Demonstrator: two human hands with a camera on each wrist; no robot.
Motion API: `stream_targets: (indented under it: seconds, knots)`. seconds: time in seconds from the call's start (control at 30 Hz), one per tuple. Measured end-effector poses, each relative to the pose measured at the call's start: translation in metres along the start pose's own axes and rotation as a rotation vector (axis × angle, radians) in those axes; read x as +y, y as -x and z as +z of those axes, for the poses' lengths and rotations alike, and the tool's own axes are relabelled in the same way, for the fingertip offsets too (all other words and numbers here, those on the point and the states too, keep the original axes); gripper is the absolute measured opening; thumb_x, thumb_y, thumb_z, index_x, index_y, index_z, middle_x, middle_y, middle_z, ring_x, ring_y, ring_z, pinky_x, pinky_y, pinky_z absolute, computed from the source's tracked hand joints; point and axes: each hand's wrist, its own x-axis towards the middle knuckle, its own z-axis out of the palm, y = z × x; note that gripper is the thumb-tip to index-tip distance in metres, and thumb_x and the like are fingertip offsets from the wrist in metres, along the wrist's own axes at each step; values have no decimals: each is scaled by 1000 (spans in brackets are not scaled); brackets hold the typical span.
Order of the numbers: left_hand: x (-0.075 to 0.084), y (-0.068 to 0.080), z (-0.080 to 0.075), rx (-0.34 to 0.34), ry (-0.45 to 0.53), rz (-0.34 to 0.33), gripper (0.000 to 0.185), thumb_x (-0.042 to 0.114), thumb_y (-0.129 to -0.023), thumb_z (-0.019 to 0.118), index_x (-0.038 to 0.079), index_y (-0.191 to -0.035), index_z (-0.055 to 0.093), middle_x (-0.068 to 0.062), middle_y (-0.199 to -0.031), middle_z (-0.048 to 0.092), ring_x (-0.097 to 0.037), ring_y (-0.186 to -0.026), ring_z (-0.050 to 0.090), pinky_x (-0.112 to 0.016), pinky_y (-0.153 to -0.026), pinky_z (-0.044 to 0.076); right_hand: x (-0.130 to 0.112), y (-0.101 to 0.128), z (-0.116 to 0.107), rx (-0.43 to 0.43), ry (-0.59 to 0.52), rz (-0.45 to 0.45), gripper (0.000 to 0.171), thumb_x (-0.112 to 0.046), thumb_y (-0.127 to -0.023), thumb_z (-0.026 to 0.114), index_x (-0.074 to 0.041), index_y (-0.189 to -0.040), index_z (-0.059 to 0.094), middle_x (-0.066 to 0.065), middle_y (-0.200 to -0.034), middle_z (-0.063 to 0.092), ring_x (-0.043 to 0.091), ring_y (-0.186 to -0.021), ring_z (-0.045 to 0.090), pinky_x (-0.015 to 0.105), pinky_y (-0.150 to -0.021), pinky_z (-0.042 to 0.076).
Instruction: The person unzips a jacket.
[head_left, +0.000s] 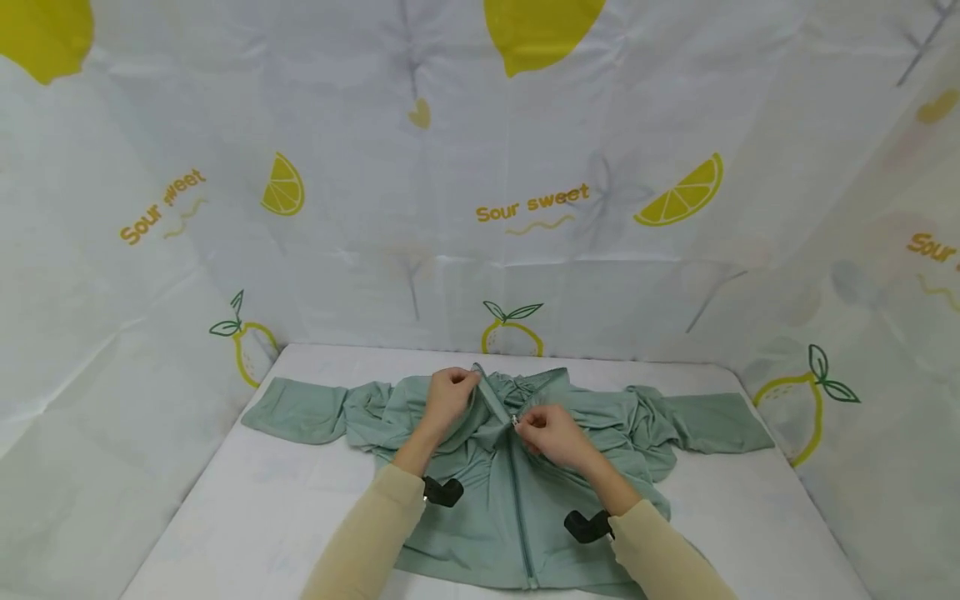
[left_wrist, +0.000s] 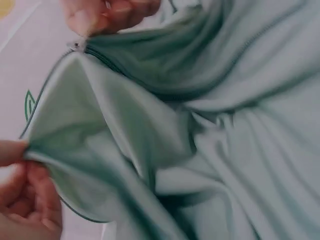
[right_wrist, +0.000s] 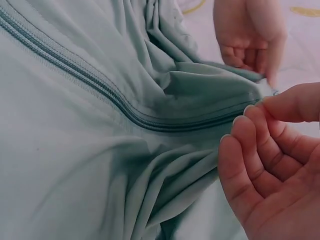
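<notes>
1. A pale green, thin-fabric zip-up jacket (head_left: pixel 517 467) is laid face up on a white padded surface (head_left: pixel 255 500), sleeves spread to either side, with the collar end farthest from the person. The zip is closed along the lower front and is open only near the collar.

2. The collar edge is pinched by the left hand (head_left: pixel 448 398), with the fingers curled round a fold of the fabric. That edge should be kept drawn away from the slider, so that the open stretch of the grey-green zipper teeth (right_wrist: pixel 100 87) lies straight and taut.

3. The small metal zip slider (head_left: pixel 515 422) is pinched between thumb and fingertips of the right hand (head_left: pixel 551 433). In the right wrist view the remaining fingers are loosely curled with the palm showing; whether the pull tab itself or only the slider body is gripped cannot be told, since the piece is tiny and partly hidden.

4. The pull is best directed along the line of the teeth toward the collar, not upward, so that the slider is not tilted or jammed.

5. Loose folds are bunched close beside the zip track, as seen in the left wrist view. They should be kept out of the slider's path, as this thin cloth is judged likely to be caught in it.

6. A steady, even pull with matching tension from the left hand is advised; if resistance is felt, the slider should be backed off slightly rather than forced.
</notes>
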Motion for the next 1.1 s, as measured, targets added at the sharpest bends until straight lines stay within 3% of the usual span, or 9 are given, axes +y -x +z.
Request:
stream_targets:
  seconds: [0.1,0.2,0.27,0.33,0.43,0.57,0.67,0.83,1.1]
  knots:
    - [0,2,-3,44,-73,18,26,27,-102,65,3,-101,74,-7,-88,66,-17,-73,56,-34,-64,47,3,1,-1,25,-25,8,25,-14,-103,61,6,-90,66,5,-69,60,17,-62,56,32,-57,45]
    - [0,7,-2,101,-113,128,24,25,-101,66,2,-95,72,-8,-83,65,-18,-69,58,-35,-63,49,4,-1,-1,51,-31,14,26,-16,-103,62,6,-91,66,5,-71,61,18,-63,57,32,-58,45]
    - [0,12,2,91,-150,197,27,26,-101,67,3,-86,72,-6,-75,63,-18,-63,56,-34,-60,48,3,-2,-1,58,-30,21,26,-16,-103,62,6,-91,67,5,-72,62,18,-63,57,32,-59,46]
    - [0,17,5,6,-184,213,32,31,-101,67,6,-81,72,-1,-68,60,-15,-57,51,-32,-56,45,3,-4,-1,64,-21,27,25,-16,-103,62,6,-92,67,5,-72,62,18,-63,57,33,-59,47]
    - [-2,20,10,-185,-175,156,43,38,-101,65,4,-75,68,5,-60,49,-11,-51,38,-28,-51,36,1,-5,-1,68,-22,26,25,-15,-103,62,6,-92,68,7,-74,64,18,-64,58,34,-60,48]
    - [-4,19,14,-275,-82,99,48,30,-102,65,1,-66,53,4,-56,35,-13,-48,28,-28,-51,29,1,-5,1,67,-34,9,25,-15,-103,61,6,-92,68,8,-74,64,16,-63,55,32,-59,47]
    - [-3,15,13,-232,-41,108,50,23,-102,65,11,-60,41,4,-54,30,-13,-47,26,-29,-50,29,3,-2,5,52,-22,2,26,-16,-104,61,3,-87,66,5,-68,59,13,-56,48,30,-54,42]
    - [-3,7,6,-72,-31,113,52,21,-102,65,17,-59,36,4,-54,24,-14,-48,22,-31,-51,27,12,5,11,14,32,1,29,-16,-104,61,-5,-77,62,-2,-59,51,10,-49,42,30,-50,39]
    - [-8,19,4,-32,-183,120,37,37,-101,66,9,-76,66,3,-63,52,-13,-54,44,-31,-54,40,12,3,8,75,-32,41,24,-15,-102,63,0,-83,66,3,-64,56,14,-56,48,31,-54,42]
